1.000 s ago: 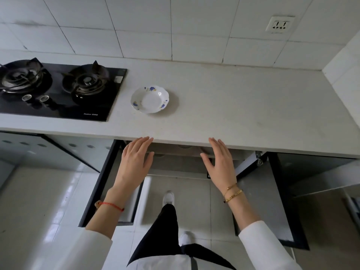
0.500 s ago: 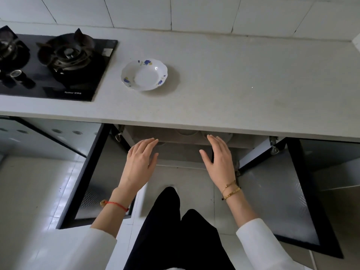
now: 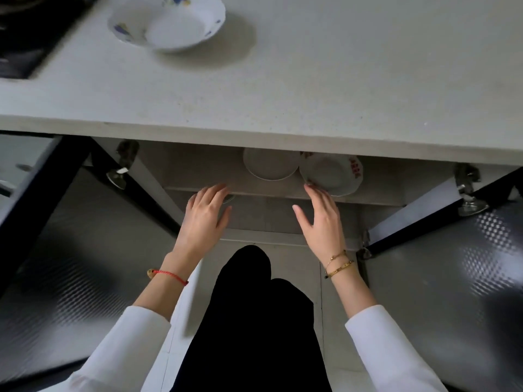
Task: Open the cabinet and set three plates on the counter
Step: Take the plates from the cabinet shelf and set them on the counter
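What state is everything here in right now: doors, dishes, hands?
Left cabinet door: swung open.
Right cabinet door: swung open.
Blue-flowered plate: upright on counter.
Plain plate: on shelf.
Red-patterned plate: on shelf.
Left hand: open, empty.
Right hand: open, fingers at red-patterned plate.

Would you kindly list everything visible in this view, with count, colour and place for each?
Plate on counter: one, white with blue flowers, far left of the counter.
Plates in cabinet: two on the shelf under the counter edge, a plain white one and a white one with red marks to its right.
Counter: one, pale grey, across the top.
Stove: one, black, top left corner.
Cabinet doors: two, dark-framed, swung open, left and right.
Bracelets: red cord on left wrist, two gold on right.
Hands: left hand and right hand, open, reaching toward the shelf.
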Motion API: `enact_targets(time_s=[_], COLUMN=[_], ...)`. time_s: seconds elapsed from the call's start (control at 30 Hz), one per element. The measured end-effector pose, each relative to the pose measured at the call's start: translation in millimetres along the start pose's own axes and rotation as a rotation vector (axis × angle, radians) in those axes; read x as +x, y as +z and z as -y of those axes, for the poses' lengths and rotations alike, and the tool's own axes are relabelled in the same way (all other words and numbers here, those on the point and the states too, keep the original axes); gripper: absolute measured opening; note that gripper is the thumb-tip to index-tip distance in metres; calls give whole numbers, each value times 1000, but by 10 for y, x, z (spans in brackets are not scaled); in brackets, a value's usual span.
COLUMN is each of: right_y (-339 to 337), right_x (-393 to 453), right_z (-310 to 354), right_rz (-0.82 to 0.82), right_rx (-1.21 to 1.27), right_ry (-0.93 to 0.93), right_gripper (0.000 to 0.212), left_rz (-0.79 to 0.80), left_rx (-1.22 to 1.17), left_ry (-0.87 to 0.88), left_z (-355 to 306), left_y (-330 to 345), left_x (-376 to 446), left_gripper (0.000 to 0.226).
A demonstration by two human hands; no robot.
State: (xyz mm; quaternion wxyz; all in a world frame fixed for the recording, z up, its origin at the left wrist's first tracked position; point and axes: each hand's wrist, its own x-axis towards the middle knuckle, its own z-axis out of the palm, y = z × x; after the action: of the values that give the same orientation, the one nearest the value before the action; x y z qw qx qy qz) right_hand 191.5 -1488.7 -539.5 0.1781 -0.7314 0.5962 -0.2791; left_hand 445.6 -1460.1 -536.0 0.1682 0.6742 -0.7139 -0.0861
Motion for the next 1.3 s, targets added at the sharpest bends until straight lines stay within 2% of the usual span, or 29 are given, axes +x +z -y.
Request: enact_targets(time_s=[0.33, 0.67, 0.97, 1.3], right_y=[1027, 1253, 1327, 1470], right_x=[276, 496, 997, 1331], right_z=[-899, -985, -821, -857], right_rz=[-97, -161, -116, -71], right_rx=[-29, 39, -30, -109], right_ry=[-39, -36, 116, 285], right_gripper=[50, 49, 37, 42], left_rz=[-157, -205, -139, -82], left_rx=[31, 9, -131, -219], left_ry=[111, 112, -27, -161], left_z=[549, 669, 609, 682], left_y=[1104, 1365, 1427, 1590], left_x=[415, 557, 1207, 1777], left_gripper=[42, 43, 46, 49])
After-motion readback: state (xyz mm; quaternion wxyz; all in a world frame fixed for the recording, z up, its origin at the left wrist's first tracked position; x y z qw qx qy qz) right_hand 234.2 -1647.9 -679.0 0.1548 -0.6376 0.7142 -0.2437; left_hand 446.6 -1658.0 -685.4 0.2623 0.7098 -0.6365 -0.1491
